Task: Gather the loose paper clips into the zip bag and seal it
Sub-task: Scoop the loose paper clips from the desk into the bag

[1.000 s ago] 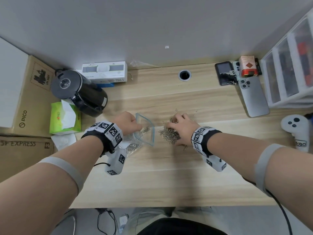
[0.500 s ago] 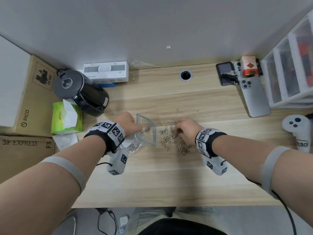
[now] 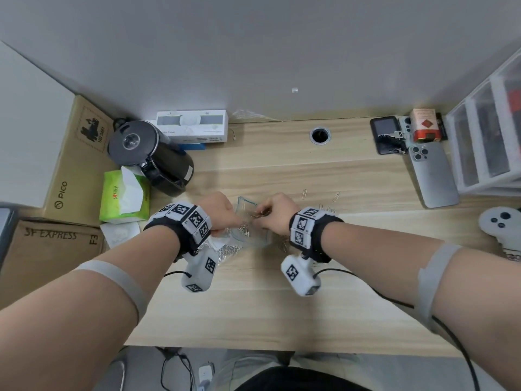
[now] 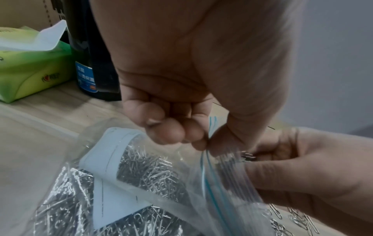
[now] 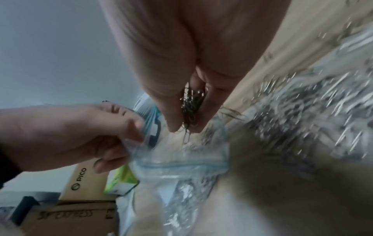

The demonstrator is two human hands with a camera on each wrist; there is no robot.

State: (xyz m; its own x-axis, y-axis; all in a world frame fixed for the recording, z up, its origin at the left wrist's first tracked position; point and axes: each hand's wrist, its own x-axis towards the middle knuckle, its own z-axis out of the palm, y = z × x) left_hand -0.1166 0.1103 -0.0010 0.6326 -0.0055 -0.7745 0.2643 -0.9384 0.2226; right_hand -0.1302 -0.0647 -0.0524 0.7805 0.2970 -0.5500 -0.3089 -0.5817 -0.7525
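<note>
The left hand (image 3: pixel 222 211) is pinching the near lip of the bag (image 4: pixel 129 188) between thumb and curled fingers, right at the blue zip strip (image 4: pixel 209 183), and is holding the mouth open above the desk (image 3: pixel 282 300). The right hand (image 3: pixel 277 213) is hanging over that mouth with its fingers bunched narrow round a small cluster of clips (image 5: pixel 190 105), 1 or 2 dangling from the fingertips (image 5: pixel 172 126). The bag is lying between the 2 hands on the desk, its lower part already packed with clips and sagging.

The film is looking thin, soft and slippery, so it is likely collapsing wherever it is not held; the stiffer zip strip is the sensible place to grip. The filled bottom is probably heavy for such film, so it is better left resting on the desk than lifted by the lip. The clips are light, springy wire that is tangling into clumps, so a loose bunched grip is suiting them better than a flat pinch. They may be snagging on the zip track.

A few clips (image 3: pixel 304 194) are lying loose on the desk to the right, though the blur is making a count unsafe.
</note>
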